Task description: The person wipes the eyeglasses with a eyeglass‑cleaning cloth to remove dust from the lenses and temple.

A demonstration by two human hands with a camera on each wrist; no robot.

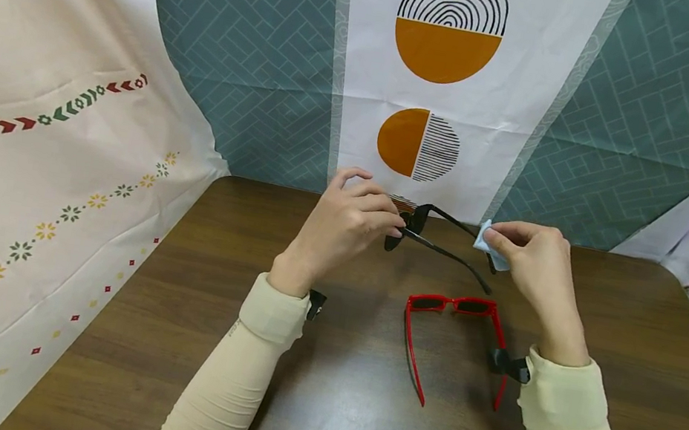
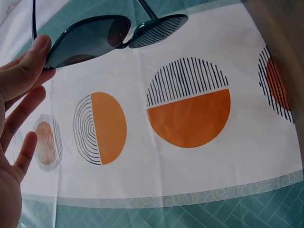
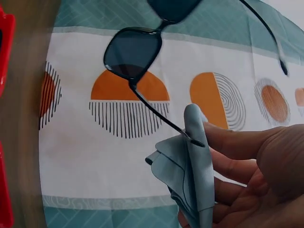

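My left hand [image 1: 350,220] pinches a pair of black sunglasses [image 1: 418,219] by an outer front corner, holding them above the table. Their dark lenses [image 2: 92,40] show clearly in the left wrist view, and both temple arms stand unfolded, pointing right. A folded light blue cloth [image 3: 198,161] is held between thumb and fingers of my right hand [image 1: 536,264]. One arm's tip [image 3: 197,142] overlaps the cloth in the right wrist view; whether they touch I cannot tell. Red-framed glasses [image 1: 474,308] with dark lenses lie below the hands, arms unfolded toward me.
The brown wooden table [image 1: 163,337] ends at a teal patterned backdrop [image 1: 254,58] with a white panel [image 1: 369,61] of orange shapes. A cream patterned cloth [image 1: 57,147] hangs along the left side. Dark wrist mounts [image 1: 513,366] stick out from the cuffs.
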